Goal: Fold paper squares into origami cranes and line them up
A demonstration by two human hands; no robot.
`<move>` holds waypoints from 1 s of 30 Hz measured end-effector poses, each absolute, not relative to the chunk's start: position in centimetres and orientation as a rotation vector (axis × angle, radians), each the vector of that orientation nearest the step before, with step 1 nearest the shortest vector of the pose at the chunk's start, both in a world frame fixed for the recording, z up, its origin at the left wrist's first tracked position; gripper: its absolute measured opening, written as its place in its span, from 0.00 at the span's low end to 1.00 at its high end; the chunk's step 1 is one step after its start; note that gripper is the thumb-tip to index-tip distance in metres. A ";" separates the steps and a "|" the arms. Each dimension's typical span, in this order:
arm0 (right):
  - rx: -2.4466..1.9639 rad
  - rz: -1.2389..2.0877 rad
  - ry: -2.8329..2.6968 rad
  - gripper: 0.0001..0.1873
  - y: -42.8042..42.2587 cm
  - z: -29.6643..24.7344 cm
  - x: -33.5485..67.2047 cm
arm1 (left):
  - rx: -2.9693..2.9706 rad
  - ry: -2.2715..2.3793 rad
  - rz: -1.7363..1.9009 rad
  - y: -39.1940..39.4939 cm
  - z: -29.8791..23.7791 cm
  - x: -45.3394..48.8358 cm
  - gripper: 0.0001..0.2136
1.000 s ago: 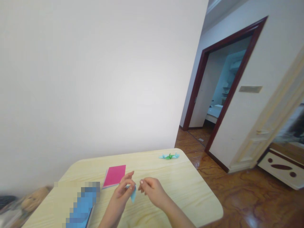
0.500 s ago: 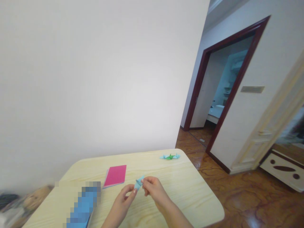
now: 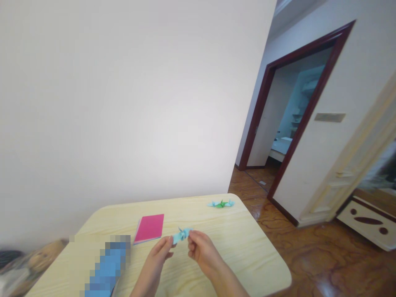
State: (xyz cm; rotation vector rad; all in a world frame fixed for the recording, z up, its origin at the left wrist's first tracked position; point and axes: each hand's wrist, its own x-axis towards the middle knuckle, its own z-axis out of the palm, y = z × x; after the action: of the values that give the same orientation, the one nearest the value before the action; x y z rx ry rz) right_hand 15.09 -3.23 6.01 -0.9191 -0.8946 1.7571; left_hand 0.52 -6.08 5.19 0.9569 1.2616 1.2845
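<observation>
A light blue folded paper crane (image 3: 182, 235) is held just above the table between my two hands. My left hand (image 3: 161, 249) pinches its left end between thumb and fingers. At the opposite end, my right hand (image 3: 201, 248) grips the tip with its fingers curled in. The wings look spread out to both sides, and a thin point sticks up from the middle. Near the far right corner, several small folded paper cranes (image 3: 221, 204), green and light blue, lie in a row.
A stack of square paper with a pink sheet (image 3: 149, 228) on top lies left of my hands. Closer in is a blurred-out blue object (image 3: 107, 268). The pale wooden table (image 3: 247, 255) has rounded corners and stands against a white wall (image 3: 123, 103). A doorway opens at right.
Both hands have shifted their grip to opposite ends of the paper crane. Its wings are now spread wider, and more of the folded shape shows.
</observation>
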 end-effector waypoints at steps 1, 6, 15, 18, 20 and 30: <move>-0.908 1.775 -0.862 0.20 -3.4 6.0 15.1 | 0.904 1.221 1.285 -6.0 5.1 0.7 0.19; -0.971 1.694 -0.929 0.19 -3.2 5.6 15.1 | 0.772 1.159 1.296 -5.1 4.6 1.1 0.19; -1.062 0.827 -1.549 0.05 -2.8 7.0 16.9 | 1.062 1.371 1.229 -3.8 4.2 0.8 0.20; -1.097 0.623 -1.764 0.11 -3.0 7.7 17.0 | 1.185 1.397 1.216 -3.3 4.2 1.1 0.18; -1.150 0.557 -1.849 0.10 -2.9 7.5 16.9 | 1.263 1.401 1.209 -3.0 4.2 1.3 0.18; -1.562 0.420 -1.650 0.05 1.9 3.0 18.3 | 1.456 1.487 1.196 -1.0 2.7 1.8 0.20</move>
State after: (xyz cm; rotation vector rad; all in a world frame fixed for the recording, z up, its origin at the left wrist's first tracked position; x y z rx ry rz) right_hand 18.30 1.91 2.97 -1.5624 -1.6502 0.4197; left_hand 1.82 -0.99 2.73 1.4564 1.4871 1.1963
